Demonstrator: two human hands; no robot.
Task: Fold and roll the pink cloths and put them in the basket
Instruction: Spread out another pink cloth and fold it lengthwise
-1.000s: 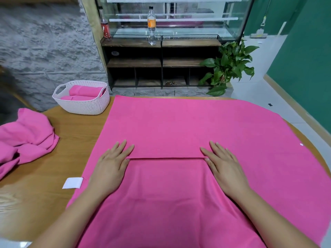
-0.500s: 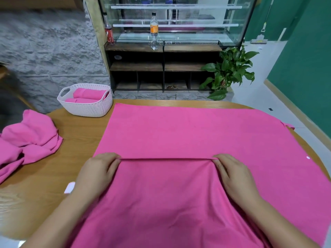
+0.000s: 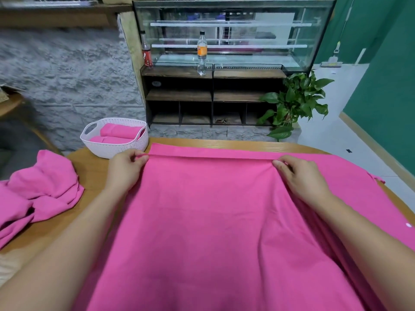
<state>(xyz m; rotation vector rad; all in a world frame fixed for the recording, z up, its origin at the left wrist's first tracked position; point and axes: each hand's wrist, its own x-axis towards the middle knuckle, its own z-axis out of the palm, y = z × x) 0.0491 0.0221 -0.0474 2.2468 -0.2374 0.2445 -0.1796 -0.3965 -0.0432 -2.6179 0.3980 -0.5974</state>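
Note:
A large pink cloth (image 3: 208, 209) covers most of the wooden table (image 3: 94, 176). Its near layer is drawn over the far part, and the folded edge lies close to the cloth's far edge. My left hand (image 3: 125, 169) pinches that edge at its left end. At the right end of the same edge my right hand (image 3: 301, 178) pinches it. A white woven basket (image 3: 116, 147) stands at the table's far left with two rolled pink cloths (image 3: 119, 132) inside. A crumpled pink cloth (image 3: 38, 189) lies at the left.
Beyond the table stand a dark shelf unit (image 3: 211, 97) with a glass display case, two bottles, and a potted plant (image 3: 296, 106). A grey stone wall is at the far left. The cloth hangs over the table's right side.
Both hands went from resting flat on the cloth to pinching the folded edge, then carried it away from me to near the cloth's far edge.

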